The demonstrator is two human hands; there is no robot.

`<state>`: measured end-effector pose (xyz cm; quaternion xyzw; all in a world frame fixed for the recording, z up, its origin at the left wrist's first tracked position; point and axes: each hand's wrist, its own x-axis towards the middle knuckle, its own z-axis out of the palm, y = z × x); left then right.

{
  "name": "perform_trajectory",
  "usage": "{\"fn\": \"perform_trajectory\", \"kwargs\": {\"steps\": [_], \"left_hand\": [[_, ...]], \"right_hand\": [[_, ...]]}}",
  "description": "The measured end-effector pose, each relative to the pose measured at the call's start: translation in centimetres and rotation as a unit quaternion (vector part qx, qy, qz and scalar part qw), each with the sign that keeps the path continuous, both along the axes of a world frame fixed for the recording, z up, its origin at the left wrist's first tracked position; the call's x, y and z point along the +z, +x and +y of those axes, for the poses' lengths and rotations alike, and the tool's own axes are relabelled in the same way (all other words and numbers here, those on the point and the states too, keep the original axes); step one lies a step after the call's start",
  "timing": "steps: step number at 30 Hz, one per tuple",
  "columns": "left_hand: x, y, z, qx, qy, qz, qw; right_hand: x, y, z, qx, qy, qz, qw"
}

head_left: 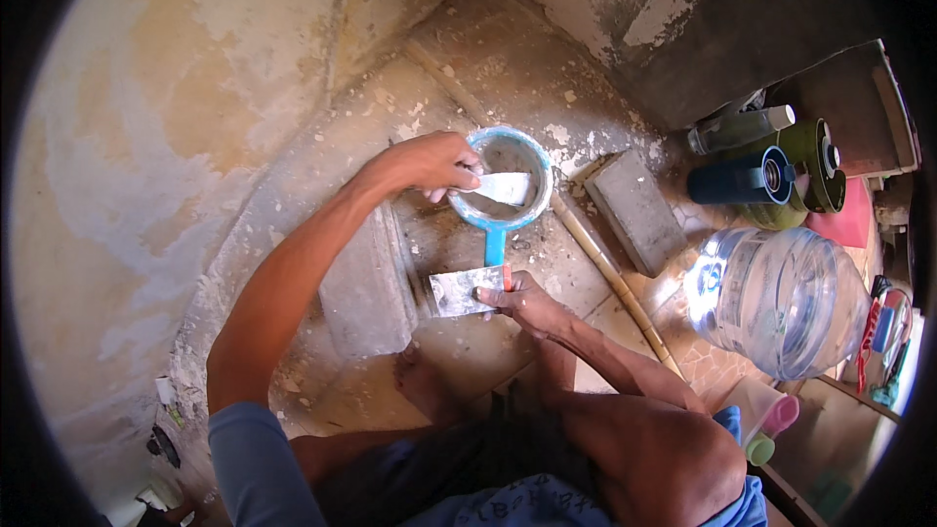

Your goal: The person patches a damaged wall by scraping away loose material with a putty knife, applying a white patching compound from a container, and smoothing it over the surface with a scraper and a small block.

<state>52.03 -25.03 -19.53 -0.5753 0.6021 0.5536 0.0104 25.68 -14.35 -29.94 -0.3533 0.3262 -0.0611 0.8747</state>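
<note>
A light-blue plastic dipper point(495, 246) rests on the dirty floor in front of me, its handle pointing toward me, with greyish paste inside its bowl. My left hand point(439, 166) reaches over its left rim, fingers closed around a putty knife point(503, 187). That knife's whitened blade lies over the bowl; its handle is hidden in my fist. Nearer to me, my right hand point(525, 303) grips a wide scraper point(459, 293) with a bit of red at its handle. White smears cover the scraper's flat blade, which is beside the end of the dipper's handle.
A grey slab point(366, 283) lies left of the dipper, close to my feet. To the right are a bamboo stick point(615, 278), a concrete block point(636, 210), a large clear water bottle point(781, 303), a blue tumbler point(732, 181) and a green jug point(822, 161). Peeling walls point(195, 137) meet behind.
</note>
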Motion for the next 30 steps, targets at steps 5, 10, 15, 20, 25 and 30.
{"fn": "perform_trajectory", "kwargs": {"steps": [5, 10, 15, 20, 25, 30], "left_hand": [[1.8, 4.4, 3.5, 0.11, -0.003, 0.081, 0.991], [2.7, 6.3, 7.4, 0.213, -0.021, 0.099, 0.972], [5.0, 4.4, 10.7, 0.179, -0.171, 0.088, 0.965], [5.1, 2.7, 11.6, 0.095, -0.346, 0.055, 0.932], [6.2, 1.1, 12.1, 0.074, -0.472, -0.066, 0.876], [6.4, 0.6, 12.9, 0.054, -0.52, -0.148, 0.839]], "right_hand": [[1.1, -0.2, -0.3, -0.017, 0.031, 0.005, 0.999], [5.7, -1.8, -0.6, -0.068, -0.141, 0.108, 0.982], [10.7, -3.3, -3.6, -0.278, -0.038, 0.023, 0.96], [10.9, 0.4, -6.6, -0.264, 0.126, -0.091, 0.952], [10.0, -0.1, -6.6, -0.284, 0.15, -0.165, 0.932], [9.8, -0.5, -5.8, -0.263, 0.175, -0.234, 0.919]]}}
